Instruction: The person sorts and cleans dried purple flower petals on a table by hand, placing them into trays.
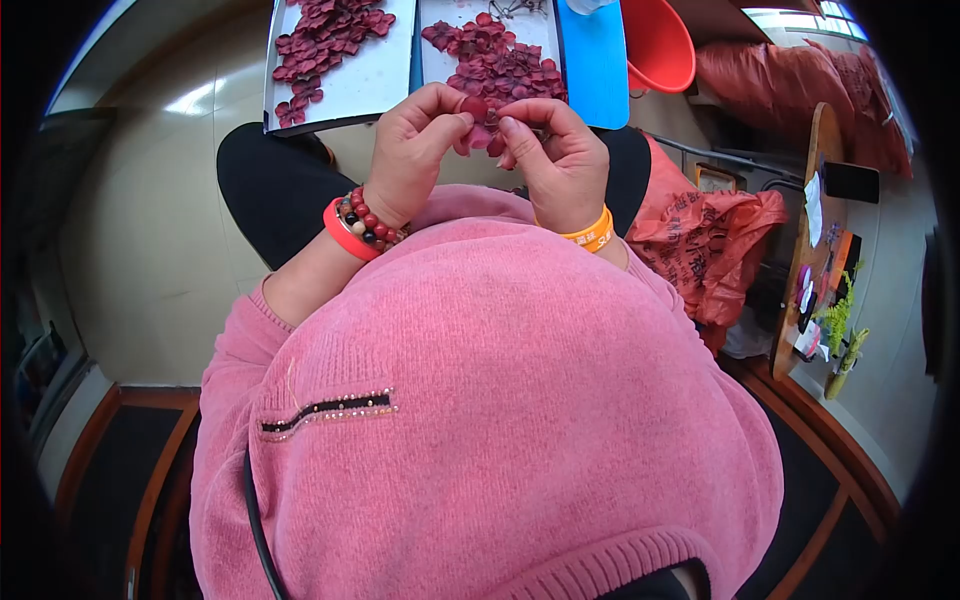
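Note:
My left hand and my right hand meet above my lap, at the near edge of a white box. Between their fingertips they hold a dark red, petal-like flower piece. Thumb and forefinger are pinched on both hands; the exact grip points are partly hidden. Just beyond the fingers, a pile of dark red petals lies in the right white compartment. More petals fill part of the left white compartment. Thin dark stem-like bits show at the top edge.
A blue panel borders the box on the right, with a red bucket past it. Red plastic bags sit at my right. Farther right stands a wooden table bearing a dark phone-like slab and a green plant.

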A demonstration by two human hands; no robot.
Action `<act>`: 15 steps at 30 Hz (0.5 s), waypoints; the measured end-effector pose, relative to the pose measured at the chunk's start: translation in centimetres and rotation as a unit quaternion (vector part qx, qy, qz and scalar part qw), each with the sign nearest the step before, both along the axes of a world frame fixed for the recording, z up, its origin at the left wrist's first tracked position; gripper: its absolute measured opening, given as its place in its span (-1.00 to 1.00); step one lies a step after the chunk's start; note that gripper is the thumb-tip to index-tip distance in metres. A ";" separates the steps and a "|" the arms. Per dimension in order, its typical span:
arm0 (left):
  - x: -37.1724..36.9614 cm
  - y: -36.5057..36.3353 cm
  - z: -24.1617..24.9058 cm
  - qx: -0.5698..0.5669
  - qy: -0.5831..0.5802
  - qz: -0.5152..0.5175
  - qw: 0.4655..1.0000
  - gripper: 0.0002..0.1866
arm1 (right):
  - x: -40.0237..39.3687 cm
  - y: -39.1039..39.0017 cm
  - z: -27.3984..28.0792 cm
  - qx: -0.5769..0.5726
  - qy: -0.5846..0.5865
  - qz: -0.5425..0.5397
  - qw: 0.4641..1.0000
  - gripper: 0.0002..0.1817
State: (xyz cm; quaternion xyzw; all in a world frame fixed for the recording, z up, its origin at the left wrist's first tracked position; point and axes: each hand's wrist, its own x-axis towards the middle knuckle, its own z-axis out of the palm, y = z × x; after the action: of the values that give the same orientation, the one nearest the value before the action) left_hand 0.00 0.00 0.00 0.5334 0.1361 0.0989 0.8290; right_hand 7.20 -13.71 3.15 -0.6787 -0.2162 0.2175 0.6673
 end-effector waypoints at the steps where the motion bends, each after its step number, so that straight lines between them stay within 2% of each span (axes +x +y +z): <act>1: 0.0 0.0 0.2 -0.009 0.017 -0.005 1.000 -0.87 | 0.0 0.0 0.1 -0.002 0.002 -0.002 1.000 -0.89; 5: -0.1 0.8 -1.2 -0.063 0.008 -0.013 0.998 -0.88 | -0.2 0.7 -0.6 -0.006 0.003 -0.007 1.000 -0.88; 15: 0.2 0.0 -1.4 -0.162 0.011 -0.033 0.986 -0.88 | 0.4 0.2 -1.9 -0.022 -0.152 -0.027 0.988 -0.90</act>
State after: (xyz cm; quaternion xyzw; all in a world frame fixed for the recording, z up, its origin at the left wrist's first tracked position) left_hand 0.24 0.01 -1.39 0.3977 0.1418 0.0425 0.9055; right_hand 7.61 -13.55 1.24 -0.7239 -0.2924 0.0984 0.6171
